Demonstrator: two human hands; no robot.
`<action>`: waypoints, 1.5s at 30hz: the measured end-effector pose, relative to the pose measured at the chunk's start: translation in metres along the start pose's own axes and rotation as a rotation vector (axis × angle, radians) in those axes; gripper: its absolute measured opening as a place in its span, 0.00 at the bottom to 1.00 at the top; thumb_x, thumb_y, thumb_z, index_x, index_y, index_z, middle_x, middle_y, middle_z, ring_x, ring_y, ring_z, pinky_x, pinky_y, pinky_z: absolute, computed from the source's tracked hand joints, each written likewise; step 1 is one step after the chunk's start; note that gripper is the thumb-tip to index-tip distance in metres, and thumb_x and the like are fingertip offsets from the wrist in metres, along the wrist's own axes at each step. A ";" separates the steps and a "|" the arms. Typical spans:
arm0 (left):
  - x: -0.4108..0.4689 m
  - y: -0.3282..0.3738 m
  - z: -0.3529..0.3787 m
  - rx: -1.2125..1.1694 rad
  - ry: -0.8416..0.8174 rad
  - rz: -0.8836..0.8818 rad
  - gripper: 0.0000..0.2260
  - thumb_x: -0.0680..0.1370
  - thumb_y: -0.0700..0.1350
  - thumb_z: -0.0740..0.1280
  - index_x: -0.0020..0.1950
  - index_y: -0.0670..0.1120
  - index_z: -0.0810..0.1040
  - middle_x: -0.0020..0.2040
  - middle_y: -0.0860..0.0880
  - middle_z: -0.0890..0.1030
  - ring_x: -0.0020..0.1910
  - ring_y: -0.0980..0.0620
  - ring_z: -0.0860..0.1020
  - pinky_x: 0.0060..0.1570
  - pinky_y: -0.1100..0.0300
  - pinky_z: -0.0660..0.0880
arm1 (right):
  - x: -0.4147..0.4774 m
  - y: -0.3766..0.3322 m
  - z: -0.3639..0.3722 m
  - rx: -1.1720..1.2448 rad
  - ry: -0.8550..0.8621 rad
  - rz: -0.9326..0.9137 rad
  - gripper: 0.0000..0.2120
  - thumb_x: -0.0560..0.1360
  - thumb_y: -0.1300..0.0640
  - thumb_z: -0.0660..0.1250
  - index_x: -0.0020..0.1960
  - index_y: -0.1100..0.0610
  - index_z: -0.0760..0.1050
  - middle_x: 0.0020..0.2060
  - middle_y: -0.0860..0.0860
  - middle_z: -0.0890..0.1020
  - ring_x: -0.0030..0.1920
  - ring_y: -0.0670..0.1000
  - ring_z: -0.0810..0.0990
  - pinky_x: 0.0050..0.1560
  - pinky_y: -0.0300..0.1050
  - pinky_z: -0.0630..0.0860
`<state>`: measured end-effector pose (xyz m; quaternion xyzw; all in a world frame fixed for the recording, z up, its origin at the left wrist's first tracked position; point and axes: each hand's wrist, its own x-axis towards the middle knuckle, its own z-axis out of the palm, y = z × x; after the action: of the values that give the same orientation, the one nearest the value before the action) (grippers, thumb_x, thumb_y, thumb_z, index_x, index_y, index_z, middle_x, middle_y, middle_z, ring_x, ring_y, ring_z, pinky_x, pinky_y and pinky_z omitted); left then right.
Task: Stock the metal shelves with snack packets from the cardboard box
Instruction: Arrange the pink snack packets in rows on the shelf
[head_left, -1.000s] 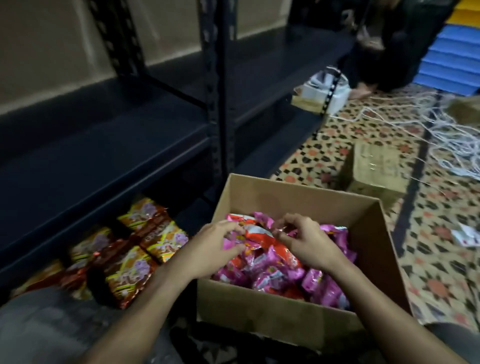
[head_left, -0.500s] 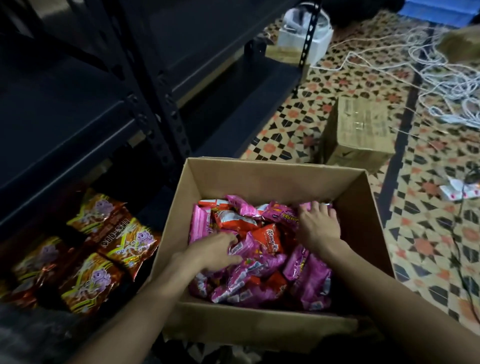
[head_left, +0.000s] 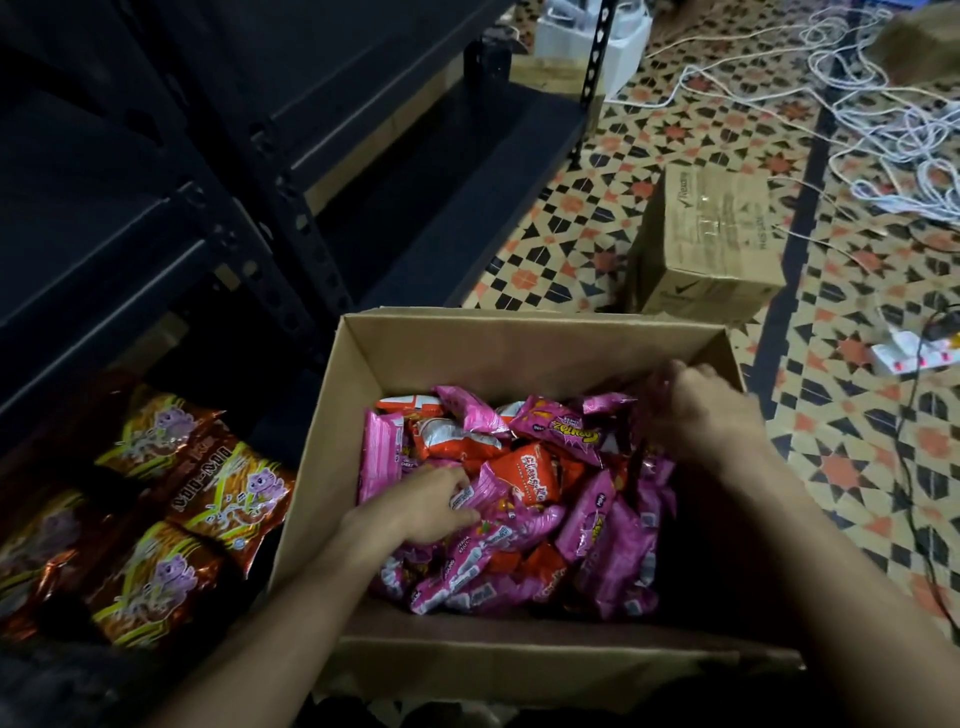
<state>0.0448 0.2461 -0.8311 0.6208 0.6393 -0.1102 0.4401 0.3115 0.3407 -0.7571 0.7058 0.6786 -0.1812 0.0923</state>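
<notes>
Fingers (head_left: 451, 482) of left hand (head_left: 415, 508) and right hand (head_left: 712, 422) around pink packets (head_left: 563, 430) in cardboard box (head_left: 498, 353) on patterned tiles (head_left: 571, 228) beside black shelves (head_left: 130, 270).

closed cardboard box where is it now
The closed cardboard box sits on the tiled floor, upper right of the head view, beyond the open box.

Our left arm (head_left: 280, 618) reaching forward and down, left hand (head_left: 415, 506) palm down, fingers and thumb curled round a pink packet (head_left: 491, 486), our right arm (head_left: 831, 571) stretched farther ahead, right hand (head_left: 706, 415) knuckles up, fingers bent, blurred, grip unclear.
</notes>
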 end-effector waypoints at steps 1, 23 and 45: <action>0.000 0.000 0.000 -0.001 0.003 -0.001 0.26 0.80 0.54 0.66 0.75 0.47 0.66 0.72 0.48 0.70 0.67 0.49 0.72 0.66 0.55 0.70 | 0.001 0.001 -0.009 0.029 0.031 -0.014 0.25 0.75 0.48 0.71 0.66 0.56 0.69 0.61 0.58 0.74 0.62 0.61 0.76 0.62 0.56 0.70; 0.016 0.007 0.023 0.001 -0.076 -0.025 0.22 0.80 0.53 0.65 0.72 0.47 0.68 0.65 0.48 0.75 0.61 0.49 0.75 0.57 0.57 0.72 | 0.068 -0.043 0.080 -0.232 -0.205 -0.022 0.21 0.78 0.54 0.63 0.71 0.52 0.70 0.68 0.62 0.62 0.64 0.68 0.73 0.61 0.66 0.74; 0.016 0.011 0.015 -0.224 0.116 0.083 0.22 0.71 0.51 0.77 0.62 0.46 0.77 0.52 0.50 0.80 0.46 0.55 0.76 0.46 0.63 0.73 | -0.011 0.009 0.041 0.416 0.446 -0.079 0.09 0.77 0.57 0.67 0.55 0.56 0.83 0.55 0.55 0.81 0.52 0.60 0.81 0.52 0.52 0.78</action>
<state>0.0635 0.2497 -0.8466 0.5992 0.6457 0.0163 0.4730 0.3154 0.3149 -0.7915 0.7048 0.6576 -0.1601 -0.2125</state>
